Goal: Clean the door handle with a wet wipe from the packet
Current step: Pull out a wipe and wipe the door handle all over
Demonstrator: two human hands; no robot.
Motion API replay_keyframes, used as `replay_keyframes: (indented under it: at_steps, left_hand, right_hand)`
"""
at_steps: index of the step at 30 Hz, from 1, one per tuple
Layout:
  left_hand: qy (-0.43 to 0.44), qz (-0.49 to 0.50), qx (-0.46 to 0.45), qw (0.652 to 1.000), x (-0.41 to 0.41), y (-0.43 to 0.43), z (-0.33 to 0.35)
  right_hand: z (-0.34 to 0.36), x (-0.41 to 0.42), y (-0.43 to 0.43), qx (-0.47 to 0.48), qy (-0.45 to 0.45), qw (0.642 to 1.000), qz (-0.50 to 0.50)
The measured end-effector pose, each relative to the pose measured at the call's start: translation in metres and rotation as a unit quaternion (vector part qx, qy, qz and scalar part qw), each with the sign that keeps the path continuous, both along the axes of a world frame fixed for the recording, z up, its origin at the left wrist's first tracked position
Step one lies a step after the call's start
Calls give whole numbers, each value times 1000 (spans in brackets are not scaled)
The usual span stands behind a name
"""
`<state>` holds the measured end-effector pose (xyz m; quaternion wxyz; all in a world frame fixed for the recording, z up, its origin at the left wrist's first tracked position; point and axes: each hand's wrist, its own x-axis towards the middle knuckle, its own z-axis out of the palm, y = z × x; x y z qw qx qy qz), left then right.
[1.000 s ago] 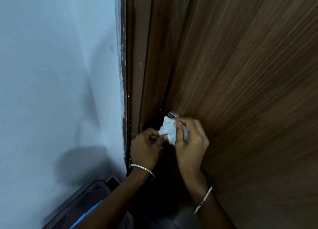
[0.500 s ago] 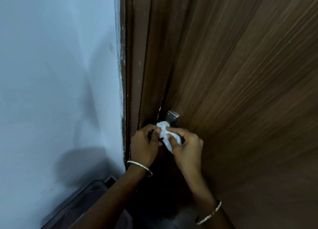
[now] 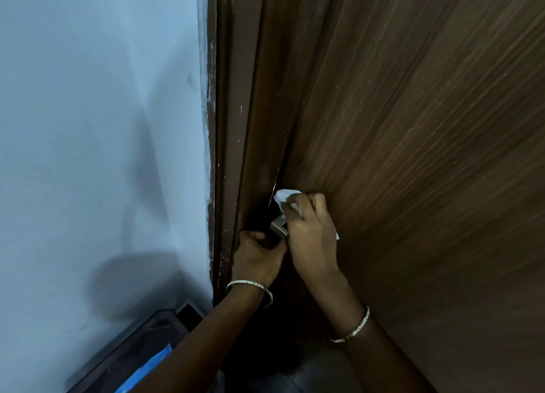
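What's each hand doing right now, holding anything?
Left hand: fingers curled just below the door handle; grip on it cannot be told.
Right hand: holds the wet wipe.

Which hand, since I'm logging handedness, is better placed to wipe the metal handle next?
Right. The right hand holds the wipe just above the metal handle; the left hand, below it, shows no wipe.

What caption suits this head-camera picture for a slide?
Right hand holds a crumpled white wet wipe against the brown wooden door above its square silver metal handle; left hand curls below.
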<state>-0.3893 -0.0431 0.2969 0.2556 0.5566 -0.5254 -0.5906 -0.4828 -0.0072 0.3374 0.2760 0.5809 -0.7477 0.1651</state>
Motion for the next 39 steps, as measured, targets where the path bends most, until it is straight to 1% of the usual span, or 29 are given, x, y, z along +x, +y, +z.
replay_keyframes:
  at_steps: [4, 7, 9, 11, 13, 14, 15, 18, 19, 20, 23, 24, 26, 31, 34, 37, 39]
  left_hand:
    - [24, 0, 25, 999, -3, -2, -1]
    - [40, -7, 50, 998, -4, -1, 3]
    - [72, -23, 59, 995, -6, -2, 5]
    - [102, -42, 80, 991, -7, -5, 7]
    - [135, -64, 133, 980, -5, -8, 10]
    - [154, -69, 163, 972, -4, -9, 11]
    - [172, -71, 187, 965, -3, -10, 10]
    - [201, -75, 221, 952, 1, -11, 5]
    - [205, -79, 226, 949, 1, -12, 4]
    - [208, -83, 230, 947, 1, -12, 3]
    - [217, -91, 241, 941, 1, -14, 0]
    - [223, -95, 244, 939, 1, -13, -1]
    - [230, -101, 252, 934, 1, -13, -2]
    - [241, -99, 283, 923, 3, -15, 1]
    - [239, -99, 286, 923, 4, -13, 0]
    - [244, -86, 294, 920, 4, -13, -2]
    - [247, -85, 300, 917, 6, -13, -2]
  right_hand:
    - [-1, -2, 6, 56, 54, 997, -5]
    - [-4, -3, 15, 88, 31, 996, -4]
    - [-8, -3, 21, 92, -16, 996, -8]
    - [-10, -2, 25, 95, -100, 990, -11]
    - [-9, -3, 26, 94, -193, 977, -13]
    - [-7, -2, 26, 82, -222, 972, -15]
    - [-4, -2, 25, 57, -229, 972, -15]
    - [5, 4, 18, -37, -168, 985, 8]
    - [8, 6, 14, -53, -146, 988, 12]
    - [12, 7, 8, -51, -128, 990, 9]
    - [17, 13, -4, 27, -103, 994, -15]
    - [17, 15, -5, 46, -101, 994, -22]
    - [14, 15, -2, 53, -106, 992, -34]
    - [9, 17, 9, -1, -149, 987, -54]
    - [13, 22, 4, -4, -153, 988, -37]
    - [23, 26, -12, 0, -129, 992, -9]
    - [29, 26, -18, -27, -125, 992, -8]
